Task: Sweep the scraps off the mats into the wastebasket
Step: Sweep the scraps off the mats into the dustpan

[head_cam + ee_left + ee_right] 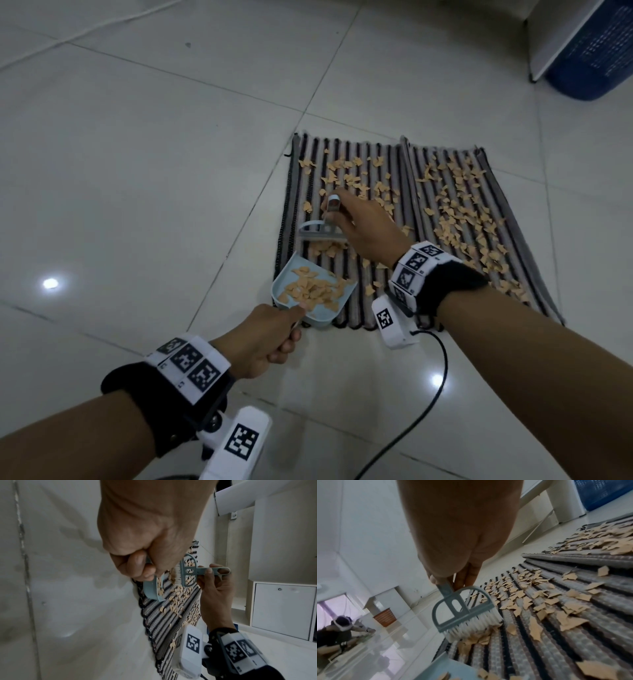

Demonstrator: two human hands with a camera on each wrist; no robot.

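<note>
- We are low over a pale tiled floor (171, 171), where two striped mats lie side by side, touching along their long edges, the left mat (359, 308) nearer our hands and the right mat (534, 274) beyond it.
- Our left grip (260, 342) is clenched around the handle of a light blue dustpan (318, 315), fingers curled under it and the thumb on top; the left wrist view shows the same closed grasp.
- The dustpan rests at the near left corner of the left mat with its open mouth facing up the mat, and it carries a heap of tan paper scraps (315, 289).
- Our right grip (363, 233) is grasping the thin handle of a small grey-blue brush (462, 614), pinched between thumb and fingers.
- The brush's white bristles (474, 626) touch the left mat just above the dustpan's mouth, with a small bunch of scraps pressed against them.
- More scraps are scattered over the upper part of the left mat and thickly over most of the right mat.
- A dark blue wastebasket (592, 51) stands well apart at the far right, beside a white cabinet panel (561, 37).
- A black cable (428, 394) trails from the right wrist across the floor.
</note>
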